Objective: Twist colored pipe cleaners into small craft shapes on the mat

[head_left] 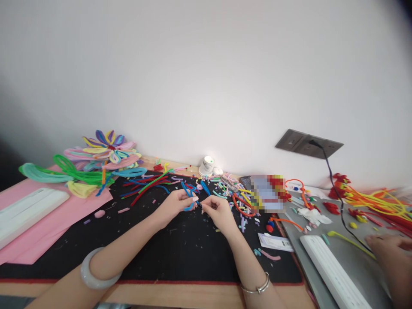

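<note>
My left hand (175, 205) and my right hand (218, 211) meet over the black mat (180, 249). The left hand's fingers are closed round a blue pipe cleaner (187, 194) bent into a loop. My right hand pinches the end of the same blue pipe cleaner at a small dark tip. A pale bangle sits on my left wrist and a thin silver bracelet on my right wrist. Loose red, blue and green pipe cleaners (148, 185) lie just beyond my hands.
A multicoloured pipe-cleaner flower pile (103, 156) lies back left over pink paper (48, 223) with a white tray (25, 212). A tape roll (207, 164) stands by the wall. Another person's hand (391, 249) rests at right near a white tray (331, 268), a cable and orange pipe cleaners (376, 201).
</note>
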Motion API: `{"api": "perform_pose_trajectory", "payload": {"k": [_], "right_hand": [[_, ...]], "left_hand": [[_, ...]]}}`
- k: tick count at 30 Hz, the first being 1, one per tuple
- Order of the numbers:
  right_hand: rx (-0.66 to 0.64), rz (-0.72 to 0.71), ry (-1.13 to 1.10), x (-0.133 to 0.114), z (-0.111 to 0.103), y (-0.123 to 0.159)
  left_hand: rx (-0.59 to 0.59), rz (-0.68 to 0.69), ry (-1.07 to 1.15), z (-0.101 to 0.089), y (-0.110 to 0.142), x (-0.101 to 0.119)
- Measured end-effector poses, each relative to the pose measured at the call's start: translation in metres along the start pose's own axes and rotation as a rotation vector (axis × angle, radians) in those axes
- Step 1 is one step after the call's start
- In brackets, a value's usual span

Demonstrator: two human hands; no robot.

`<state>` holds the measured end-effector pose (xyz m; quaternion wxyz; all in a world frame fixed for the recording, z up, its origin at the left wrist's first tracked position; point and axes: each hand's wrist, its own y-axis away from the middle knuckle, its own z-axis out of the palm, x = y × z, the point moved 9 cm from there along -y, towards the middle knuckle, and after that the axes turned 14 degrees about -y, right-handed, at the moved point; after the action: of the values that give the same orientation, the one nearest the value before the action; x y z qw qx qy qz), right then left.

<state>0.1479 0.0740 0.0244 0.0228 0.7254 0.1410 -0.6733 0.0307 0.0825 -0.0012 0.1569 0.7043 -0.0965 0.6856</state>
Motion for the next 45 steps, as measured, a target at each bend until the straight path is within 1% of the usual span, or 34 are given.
{"api": "perform_pose_trajectory", "payload": {"k": [3, 6, 11, 14, 16, 19, 21, 23, 25, 27, 30, 34, 37, 41, 45], "right_hand": [[0.047, 0.015, -0.020, 0.001, -0.005, -0.001], [0.055, 0.017, -0.069, 0.002, -0.005, -0.002], [0.005, 0.005, -0.239, 0.005, 0.004, -0.002], [-0.016, -0.002, -0.289, 0.005, 0.009, 0.000], [0.019, -0.019, -0.261, 0.002, 0.006, 0.000], [0.119, -0.023, -0.176, 0.001, -0.005, 0.000], [0.167, -0.001, -0.175, 0.003, -0.011, -0.001], [0.192, 0.022, -0.231, 0.007, -0.015, -0.002], [0.201, 0.037, -0.292, 0.010, -0.016, -0.002], [0.194, 0.041, -0.333, 0.012, -0.015, -0.002], [0.157, 0.054, -0.351, 0.013, -0.012, -0.002], [0.080, 0.077, -0.362, 0.011, -0.010, -0.003], [0.057, 0.085, -0.381, 0.010, -0.011, -0.003], [-0.025, 0.118, -0.355, 0.013, -0.001, -0.002], [0.016, 0.070, -0.291, 0.012, -0.002, -0.002]], "left_hand": [[-0.022, 0.003, 0.076, 0.004, 0.003, 0.001], [0.015, -0.004, 0.083, 0.001, 0.002, -0.001], [0.159, -0.020, -0.044, -0.015, -0.002, -0.008], [0.182, -0.001, -0.148, -0.018, -0.003, -0.006], [0.181, 0.016, -0.189, -0.017, -0.003, -0.004], [0.174, 0.023, -0.194, -0.014, -0.003, -0.003], [0.152, 0.010, -0.147, -0.012, -0.002, -0.004], [0.118, -0.009, -0.061, -0.009, -0.001, -0.007], [0.090, -0.024, 0.022, -0.006, -0.001, -0.009], [0.085, -0.030, 0.047, -0.005, 0.000, -0.010], [0.099, -0.016, -0.039, -0.007, 0.000, -0.006], [0.107, 0.073, -0.217, -0.009, 0.000, 0.006], [0.027, 0.106, -0.268, -0.002, 0.000, 0.008], [-0.115, 0.067, -0.273, 0.012, 0.002, 0.000], [-0.161, 0.014, -0.231, 0.018, 0.005, -0.005]]}}
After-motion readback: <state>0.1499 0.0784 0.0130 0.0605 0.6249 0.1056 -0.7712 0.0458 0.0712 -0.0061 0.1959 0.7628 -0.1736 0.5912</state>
